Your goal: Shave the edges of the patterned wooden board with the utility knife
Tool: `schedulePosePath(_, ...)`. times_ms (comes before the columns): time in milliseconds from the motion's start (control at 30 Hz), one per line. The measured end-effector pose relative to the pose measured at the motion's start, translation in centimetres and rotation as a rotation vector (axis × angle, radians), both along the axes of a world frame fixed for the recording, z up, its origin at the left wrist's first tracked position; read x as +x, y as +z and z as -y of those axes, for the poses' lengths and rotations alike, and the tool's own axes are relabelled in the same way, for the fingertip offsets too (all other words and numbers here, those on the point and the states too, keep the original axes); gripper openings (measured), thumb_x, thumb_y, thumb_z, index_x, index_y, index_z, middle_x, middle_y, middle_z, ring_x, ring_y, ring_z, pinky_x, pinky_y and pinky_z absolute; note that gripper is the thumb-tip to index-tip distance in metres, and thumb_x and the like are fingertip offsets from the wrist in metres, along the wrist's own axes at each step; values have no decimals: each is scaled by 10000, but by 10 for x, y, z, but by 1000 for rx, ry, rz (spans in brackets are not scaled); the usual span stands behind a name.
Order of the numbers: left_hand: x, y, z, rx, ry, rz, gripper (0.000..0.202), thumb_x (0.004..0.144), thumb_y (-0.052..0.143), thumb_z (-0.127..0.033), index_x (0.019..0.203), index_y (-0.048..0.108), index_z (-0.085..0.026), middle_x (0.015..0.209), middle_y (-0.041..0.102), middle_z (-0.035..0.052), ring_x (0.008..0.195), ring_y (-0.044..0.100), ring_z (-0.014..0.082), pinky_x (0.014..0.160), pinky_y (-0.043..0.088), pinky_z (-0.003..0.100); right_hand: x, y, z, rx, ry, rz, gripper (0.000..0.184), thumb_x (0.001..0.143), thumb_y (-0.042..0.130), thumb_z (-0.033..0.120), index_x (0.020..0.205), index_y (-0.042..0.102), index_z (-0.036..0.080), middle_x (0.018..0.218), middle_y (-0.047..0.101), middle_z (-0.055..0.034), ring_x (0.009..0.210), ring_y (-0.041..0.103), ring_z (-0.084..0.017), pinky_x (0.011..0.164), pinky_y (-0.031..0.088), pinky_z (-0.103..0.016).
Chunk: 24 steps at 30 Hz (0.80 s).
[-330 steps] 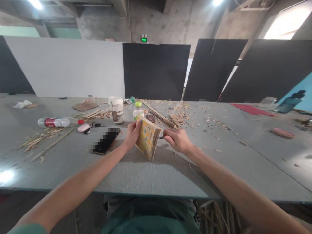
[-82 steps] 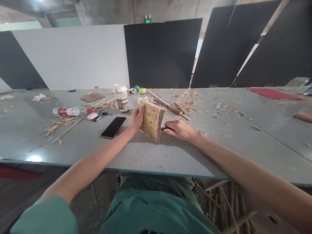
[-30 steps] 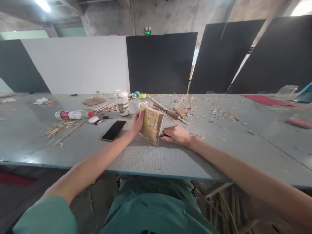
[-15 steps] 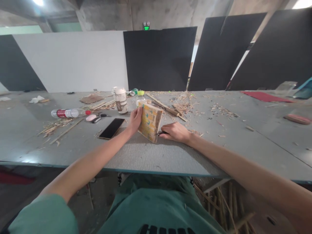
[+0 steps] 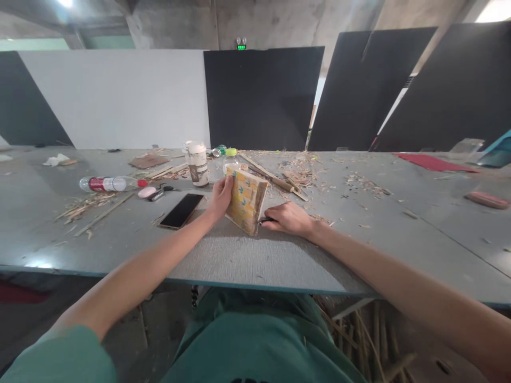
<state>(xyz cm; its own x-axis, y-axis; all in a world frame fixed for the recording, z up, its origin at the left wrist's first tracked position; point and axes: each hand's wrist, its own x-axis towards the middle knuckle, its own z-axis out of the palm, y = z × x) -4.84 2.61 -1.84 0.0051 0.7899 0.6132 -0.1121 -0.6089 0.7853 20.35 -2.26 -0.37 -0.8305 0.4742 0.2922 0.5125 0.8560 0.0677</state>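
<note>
My left hand (image 5: pixel 222 196) grips the left edge of a thick, square wooden block (image 5: pixel 244 201), its yellow face printed with small green and blue shapes. The block stands upright on the table, slightly tilted, its worn brown side turned to the right. In my right hand (image 5: pixel 290 218), the fingers are closed around a small dark-handled tool (image 5: pixel 266 219). Its tip touches or nearly touches the block's lower right edge; most of the tool is hidden by the fingers. The right hand rests low, close to the tabletop.
A phone (image 5: pixel 182 210) lies left of the block, by a plastic bottle (image 5: pixel 113 184) on its side. Behind stand a paper cup (image 5: pixel 197 166) and a bottle with a yellow-green cap (image 5: pixel 231 158). Wood sticks (image 5: pixel 275 178) and shavings litter the grey table (image 5: pixel 239 260).
Both hands keep their hold, and the block stays almost in place. The whole view has shifted slightly; the tool has barely moved against the block's edge.
</note>
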Motion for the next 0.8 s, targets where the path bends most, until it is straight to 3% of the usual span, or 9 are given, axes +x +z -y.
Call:
schedulePosePath(167, -1, 0, -2, 8, 12, -14, 527, 995, 503, -650, 819, 616, -167, 777, 604, 42, 658, 552, 142, 565, 447, 230, 0, 1, 2, -1, 73, 34, 498, 1042, 382, 606, 1061, 735, 256, 906, 759, -18, 679, 618, -135, 578, 285, -274)
schedulePosePath(400, -1, 0, -3, 11, 32, -22, 534, 981, 519, -658, 789, 602, -167, 747, 580, 34, 646, 527, 143, 554, 431, 235, 2, 2, 2, 87, 6, -42, 617, 1049, 302, 634, 905, 668, 159, 862, 683, -86, 754, 597, -177, 619, 291, -299)
schedulePosePath(633, 1, 2, -1, 13, 42, -13, 539, 979, 517, -664, 768, 593, -174, 722, 577, 30, 626, 528, 147, 535, 417, 242, -1, -4, 1, 82, -7, -14, 609, 1053, 312, 624, 874, 670, 166, 813, 682, -55, 663, 559, -145, 576, 246, -304)
schedulePosePath(800, 2, 4, 2, 14, 47, -6, 552, 978, 506, -678, 775, 598, -172, 740, 595, 35, 642, 550, 150, 548, 432, 246, -3, -2, 3, 71, 39, 59, 489, 1030, 421, 613, 975, 714, 225, 825, 712, -13, 667, 579, -138, 556, 227, -297)
